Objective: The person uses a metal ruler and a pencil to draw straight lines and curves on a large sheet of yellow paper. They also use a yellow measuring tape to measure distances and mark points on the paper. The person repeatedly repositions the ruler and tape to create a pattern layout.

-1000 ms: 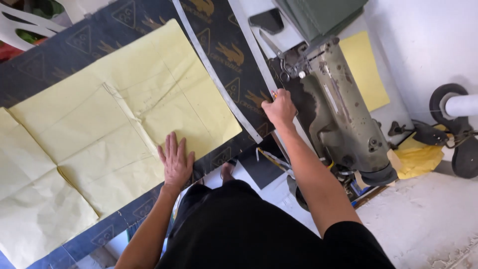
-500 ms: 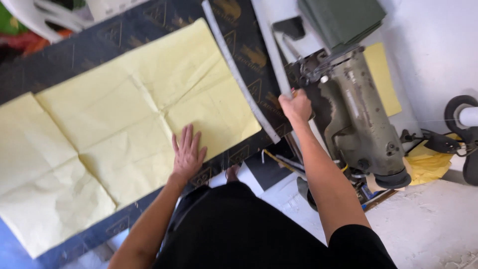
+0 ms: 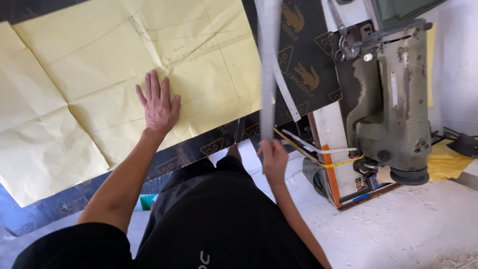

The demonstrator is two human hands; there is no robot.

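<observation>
My left hand (image 3: 158, 104) lies flat, fingers spread, on a large creased sheet of yellow pattern paper (image 3: 89, 69) with pencil lines on it. The paper covers a dark blue patterned table (image 3: 50, 214). My right hand (image 3: 272, 157) is closed around the lower end of a long grey metal ruler (image 3: 267, 65), which stands up and away from me over the table's right edge. A second pale strip (image 3: 289, 97) slants across the dark surface beside the ruler.
A worn olive-green sewing machine (image 3: 393, 104) sits at the right on a white stand. A yellow and white measuring tape (image 3: 323, 152) hangs by its base. Yellow cloth (image 3: 445, 167) lies at far right. White speckled floor (image 3: 423, 229) is below.
My right hand has left the sewing machine's side and come back toward my body, now holding the long ruler. My left hand stays flat on the paper. The view has shifted closer.
</observation>
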